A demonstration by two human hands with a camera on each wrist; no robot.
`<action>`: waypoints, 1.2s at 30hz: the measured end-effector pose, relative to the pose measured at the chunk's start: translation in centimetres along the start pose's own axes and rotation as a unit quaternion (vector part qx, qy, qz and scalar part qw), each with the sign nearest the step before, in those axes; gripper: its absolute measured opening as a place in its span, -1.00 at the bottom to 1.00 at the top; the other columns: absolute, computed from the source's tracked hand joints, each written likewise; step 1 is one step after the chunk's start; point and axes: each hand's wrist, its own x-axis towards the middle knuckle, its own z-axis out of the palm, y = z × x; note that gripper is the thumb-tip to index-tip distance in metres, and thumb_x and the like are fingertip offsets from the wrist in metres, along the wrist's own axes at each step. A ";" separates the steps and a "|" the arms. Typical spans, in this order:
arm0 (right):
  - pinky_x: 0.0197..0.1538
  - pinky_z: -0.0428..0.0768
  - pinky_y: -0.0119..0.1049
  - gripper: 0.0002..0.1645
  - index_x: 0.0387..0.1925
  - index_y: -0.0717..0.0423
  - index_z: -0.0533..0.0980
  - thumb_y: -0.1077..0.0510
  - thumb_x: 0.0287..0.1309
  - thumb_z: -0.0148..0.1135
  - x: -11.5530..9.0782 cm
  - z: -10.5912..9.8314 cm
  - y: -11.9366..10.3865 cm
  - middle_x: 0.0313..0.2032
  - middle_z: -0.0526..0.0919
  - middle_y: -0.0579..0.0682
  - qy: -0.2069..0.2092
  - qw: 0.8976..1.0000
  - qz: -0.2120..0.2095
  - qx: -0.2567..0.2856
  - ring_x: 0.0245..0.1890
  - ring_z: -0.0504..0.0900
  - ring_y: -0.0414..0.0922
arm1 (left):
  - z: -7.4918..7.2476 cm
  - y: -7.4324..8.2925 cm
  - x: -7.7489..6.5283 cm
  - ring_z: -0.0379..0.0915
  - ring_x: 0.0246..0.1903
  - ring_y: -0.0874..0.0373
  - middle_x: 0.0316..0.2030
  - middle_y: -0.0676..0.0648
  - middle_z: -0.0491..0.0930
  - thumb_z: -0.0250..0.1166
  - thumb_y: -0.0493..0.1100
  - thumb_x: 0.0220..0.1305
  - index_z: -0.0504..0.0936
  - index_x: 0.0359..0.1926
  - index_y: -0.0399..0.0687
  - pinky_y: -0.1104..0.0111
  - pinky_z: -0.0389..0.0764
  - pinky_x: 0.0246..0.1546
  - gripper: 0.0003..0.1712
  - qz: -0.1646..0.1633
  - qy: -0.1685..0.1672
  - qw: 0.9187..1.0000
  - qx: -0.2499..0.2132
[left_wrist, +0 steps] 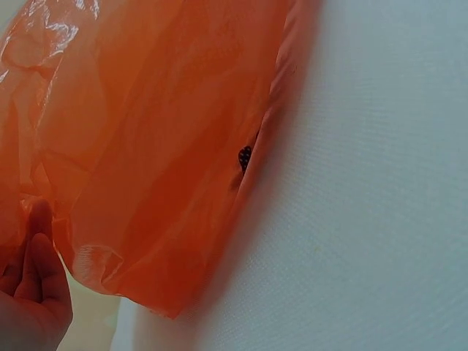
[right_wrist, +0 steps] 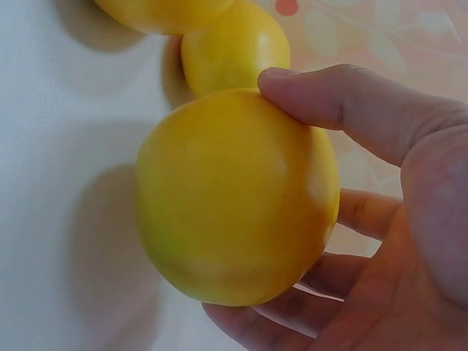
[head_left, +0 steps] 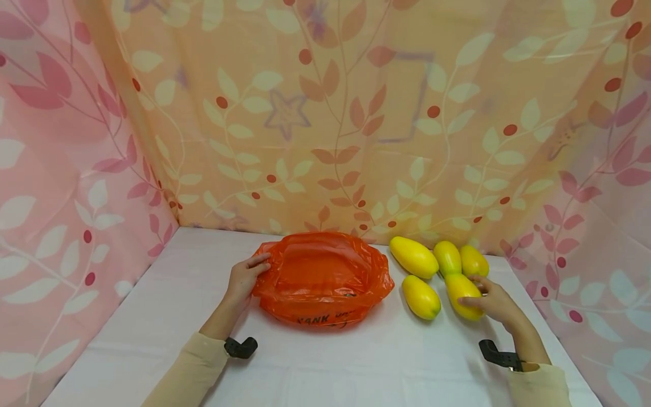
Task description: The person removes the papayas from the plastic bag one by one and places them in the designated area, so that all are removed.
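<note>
An orange-red plastic bag with black printing on its front lies spread open on the white table. My left hand holds the bag's left edge, with the fingertips at the plastic; the left wrist view shows the curled fingers against the thin film. On the right, my right hand grips a yellow mango, thumb on one side and fingers round the other. In the right wrist view this mango fills the middle, its shadow falling on the cloth beside it.
More mangoes lie close by: one between bag and right hand, a long one behind it, and two others at the back. Patterned curtains enclose the white-covered table at the back and both sides.
</note>
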 end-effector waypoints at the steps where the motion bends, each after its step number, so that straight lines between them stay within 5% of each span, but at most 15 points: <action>1: 0.14 0.43 0.35 0.11 0.42 0.41 0.01 -0.20 0.16 0.28 0.0 0.0 0.0 0.22 0.20 0.61 0.000 1.000 -0.001 0.001 0.11 0.33 0.40 | 0.0 0.0 0.0 0.25 0.34 -0.05 0.42 -0.13 0.25 0.16 -0.24 0.38 0.50 0.28 -0.13 0.11 0.36 0.36 -0.54 0.000 -0.001 1.000 -0.001; 16: 0.06 0.52 0.28 0.05 0.40 0.32 0.12 -0.16 0.09 0.35 0.4 0.6 0.3 0.20 0.26 0.58 -0.007 1.000 -0.005 -0.004 0.05 0.38 0.35 | 0.1 0.0 -0.2 0.24 0.35 -0.07 0.42 -0.16 0.26 0.17 -0.26 0.37 0.49 0.28 -0.16 0.09 0.35 0.37 -0.53 0.003 -0.002 1.000 -0.002; 36: 0.15 0.35 0.42 0.12 0.45 0.30 0.03 -0.25 0.12 0.29 0.6 1.0 0.8 0.28 0.15 0.61 -0.018 1.000 0.018 -0.002 0.13 0.29 0.42 | 0.1 -0.1 -0.1 0.21 0.38 -0.05 0.41 -0.16 0.28 0.18 -0.26 0.35 0.50 0.27 -0.15 0.09 0.32 0.39 -0.53 -0.001 0.000 1.000 -0.005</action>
